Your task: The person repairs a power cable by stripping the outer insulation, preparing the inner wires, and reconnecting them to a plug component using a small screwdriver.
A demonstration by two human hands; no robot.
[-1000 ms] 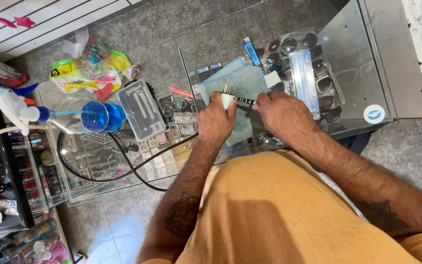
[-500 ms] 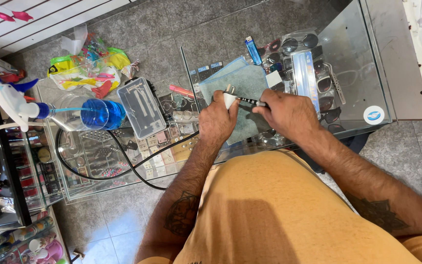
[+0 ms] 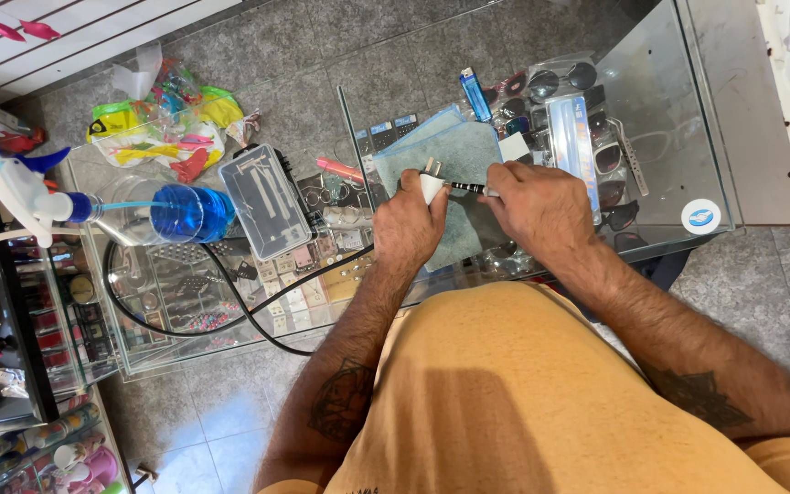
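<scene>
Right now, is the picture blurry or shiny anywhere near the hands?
Head view: sharp around the left hand, the white plug it holds, and the right hand; the glass counter shows pale reflections; light is even, with soft shadows; edges bend slightly, wide-lens style.

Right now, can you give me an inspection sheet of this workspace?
Surface: glass counter, display goods visible beneath.
Job's things: white plug held over a grey-blue cloth; thin dark tool pointing at it.
Clutter: clear plastic case, spray bottle with blue liquid, blue lighter, sunglasses, pile of colourful packets.
Hands: left hand grips the plug; right hand holds the tool.
Cables: black cable looping across the glass towards the left hand.
Surroundings: grey tiled floor, shelves of small goods at left.
</scene>
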